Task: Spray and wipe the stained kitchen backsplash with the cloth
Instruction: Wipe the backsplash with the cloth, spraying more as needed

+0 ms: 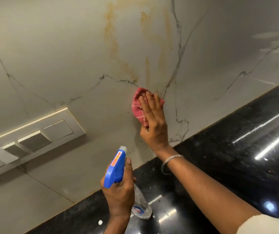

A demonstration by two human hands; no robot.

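Observation:
The pale marble-look backsplash (71, 53) carries orange-brown streaks (111, 41) running down its middle. My right hand (154, 122) presses a red cloth (138, 105) flat against the wall just below the lowest streaks, fingers straight over it. My left hand (120, 191) grips a clear spray bottle (140, 205) around its neck below the blue trigger head (116, 168), whose nozzle points up toward the wall. The thumb lies along the side of the spray head.
A white switch and socket panel (32, 141) is mounted on the wall at the left. A glossy black countertop (236, 149) runs along the wall's base, with a few small white crumbs on it.

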